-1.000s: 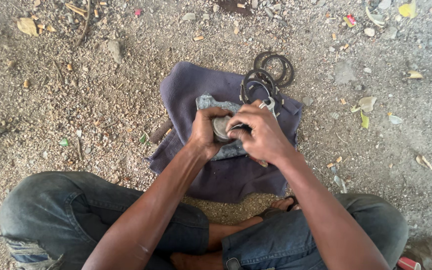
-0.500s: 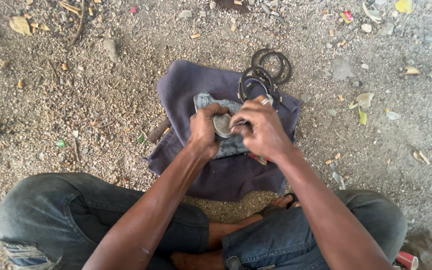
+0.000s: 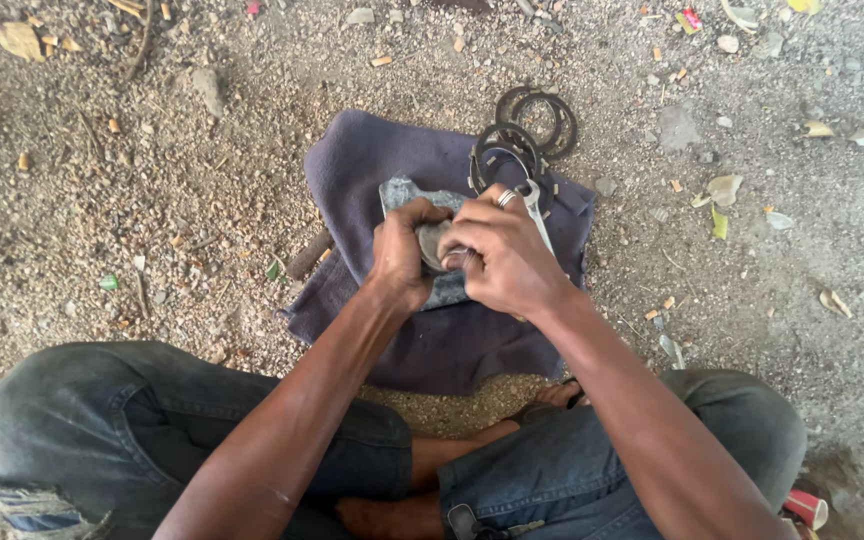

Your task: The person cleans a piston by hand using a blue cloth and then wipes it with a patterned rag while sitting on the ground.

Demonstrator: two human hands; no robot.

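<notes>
My dusky purple cloth [image 3: 392,165] is spread on the gravel ground [image 3: 152,150], dark metal rings [image 3: 522,130] at its far edge. On it lies a flat grey stone slab [image 3: 404,192]. My left hand [image 3: 402,250] and right hand [image 3: 502,255] close together around a small rounded grey piece [image 3: 434,240], pressed onto the slab; my fingers hide most of it.

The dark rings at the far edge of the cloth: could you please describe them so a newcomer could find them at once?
Start from the purple cloth spread on the gravel before the seated person. At its far right corner, beyond the right hand, lies a cluster of dark rings, overlapping one another. They are the only thin, open circles there; the grey slab under the hands is flat and solid.
</notes>
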